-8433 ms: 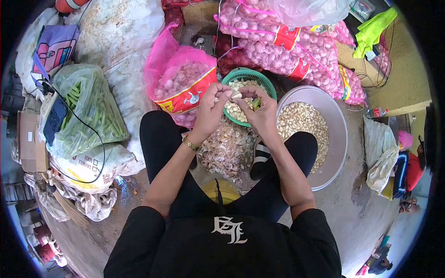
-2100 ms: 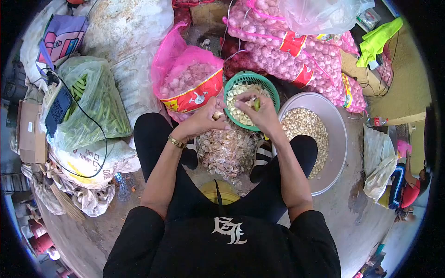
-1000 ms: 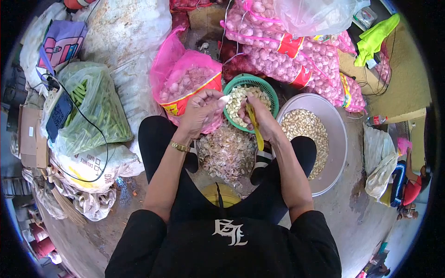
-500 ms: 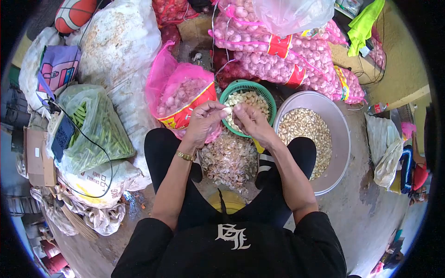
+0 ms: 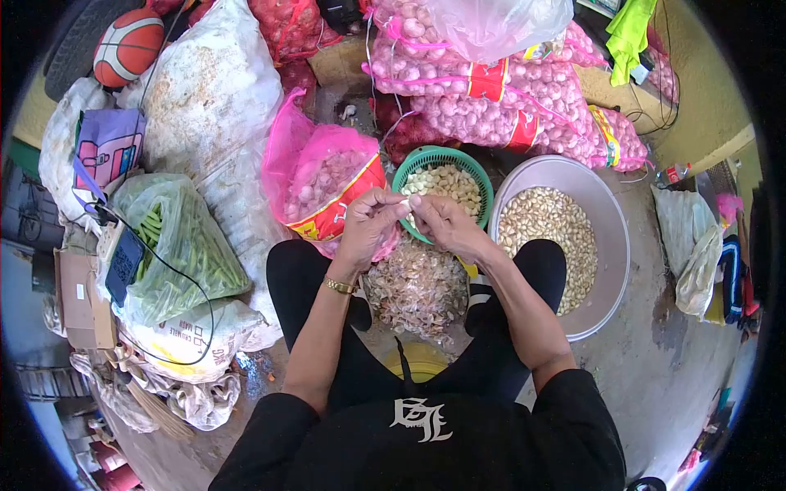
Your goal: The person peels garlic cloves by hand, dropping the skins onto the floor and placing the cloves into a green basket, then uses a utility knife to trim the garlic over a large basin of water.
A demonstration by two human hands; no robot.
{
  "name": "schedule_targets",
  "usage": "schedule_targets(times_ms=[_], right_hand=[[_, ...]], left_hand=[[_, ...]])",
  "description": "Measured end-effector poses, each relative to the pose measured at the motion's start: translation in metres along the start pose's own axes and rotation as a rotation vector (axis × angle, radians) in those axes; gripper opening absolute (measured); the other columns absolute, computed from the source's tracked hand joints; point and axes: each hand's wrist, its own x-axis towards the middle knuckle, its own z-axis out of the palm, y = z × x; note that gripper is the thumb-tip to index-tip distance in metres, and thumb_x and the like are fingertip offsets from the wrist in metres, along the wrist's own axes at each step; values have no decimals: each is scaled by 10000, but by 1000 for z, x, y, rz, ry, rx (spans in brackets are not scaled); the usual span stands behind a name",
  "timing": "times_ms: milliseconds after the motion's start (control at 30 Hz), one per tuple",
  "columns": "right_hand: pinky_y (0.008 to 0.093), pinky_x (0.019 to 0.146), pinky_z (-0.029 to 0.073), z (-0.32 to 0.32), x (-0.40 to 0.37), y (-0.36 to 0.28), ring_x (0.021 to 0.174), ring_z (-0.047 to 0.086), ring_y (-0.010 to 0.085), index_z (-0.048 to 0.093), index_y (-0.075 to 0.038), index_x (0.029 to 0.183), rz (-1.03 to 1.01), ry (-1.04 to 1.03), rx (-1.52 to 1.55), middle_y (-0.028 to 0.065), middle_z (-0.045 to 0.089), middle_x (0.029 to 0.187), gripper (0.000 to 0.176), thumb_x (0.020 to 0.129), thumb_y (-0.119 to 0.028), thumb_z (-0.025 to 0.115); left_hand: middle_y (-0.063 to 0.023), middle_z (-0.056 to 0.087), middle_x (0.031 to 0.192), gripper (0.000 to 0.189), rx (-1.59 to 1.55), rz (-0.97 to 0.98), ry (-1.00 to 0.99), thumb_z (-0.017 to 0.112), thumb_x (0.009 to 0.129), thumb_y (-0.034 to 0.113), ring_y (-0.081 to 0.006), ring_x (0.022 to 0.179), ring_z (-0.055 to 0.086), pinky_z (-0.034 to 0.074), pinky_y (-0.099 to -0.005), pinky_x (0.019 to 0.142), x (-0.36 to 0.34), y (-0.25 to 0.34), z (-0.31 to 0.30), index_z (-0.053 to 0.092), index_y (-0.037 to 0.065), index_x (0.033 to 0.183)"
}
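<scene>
My left hand (image 5: pixel 368 227) and my right hand (image 5: pixel 448 223) meet above the floor between my knees. Both are closed, fingertips pinching a small pale garlic clove (image 5: pixel 407 204) between them. Just beyond is a green basket (image 5: pixel 486 184) of peeled cloves (image 5: pixel 455 185), its near rim partly covered by my right hand. A heap of garlic skins (image 5: pixel 415 295) lies below my hands. To the right, a wide greyish-pink basin (image 5: pixel 610 254) holds many cloves (image 5: pixel 557 233) with skins on. An open pink mesh bag (image 5: pixel 284 176) of garlic bulbs stands beyond my left hand.
Stacked mesh sacks of garlic (image 5: pixel 491 114) line the back. At the left are a large white sack (image 5: pixel 209 106), a plastic bag of green pods (image 5: pixel 184 254) and a phone (image 5: pixel 125 266) on a cable. A basketball (image 5: pixel 128 47) sits at the far left.
The whole view has shifted slightly. My hands stay together over nearly the same spot, with the fingertips moving a little around the clove.
</scene>
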Motion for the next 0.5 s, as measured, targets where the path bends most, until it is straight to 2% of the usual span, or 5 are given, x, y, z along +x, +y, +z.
schedule_targets(times_ms=[200, 267, 300, 433, 500], right_hand=[[239, 545, 352, -2, 6, 11, 636, 418, 58, 641, 6, 948, 55, -8, 4, -30, 520, 701, 482, 1027, -432, 455], [235, 479, 273, 3, 5, 10, 554, 334, 52, 483, -83, 729, -64, 19, 19, -48, 383, 612, 466, 1028, -439, 443], [235, 479, 273, 3, 6, 11, 554, 334, 52, 483, -83, 729, -67, 23, 21, -48, 383, 612, 466, 1028, -439, 443], [273, 523, 320, 3, 9, 20, 591, 374, 76, 522, -23, 791, -321, 125, -143, -18, 404, 627, 394, 1036, -326, 457], [286, 541, 343, -1, 10, 20, 607, 393, 86, 538, -1, 822, -408, 170, -234, -7, 416, 636, 367, 1034, -292, 466]], left_hand=[[-27, 654, 943, 104, 53, 71, 16, 668, 876, -18, -83, 878, 596, 487, -238, 788, 1, -1, 3, 636, 33, 961], [-32, 646, 936, 106, 52, 33, 31, 671, 873, -20, -87, 873, 593, 488, -241, 789, 1, 1, 5, 621, 30, 952], [-31, 644, 937, 106, 20, 42, 25, 675, 871, -15, -85, 870, 592, 486, -239, 785, 1, 2, 7, 619, 28, 949], [-27, 643, 946, 104, -4, 115, 63, 687, 870, 0, -78, 866, 587, 479, -230, 774, 1, -3, 13, 618, 29, 942], [-18, 635, 934, 109, -1, 78, 55, 683, 878, 13, -74, 863, 586, 476, -227, 776, 1, -2, 15, 629, 28, 971]])
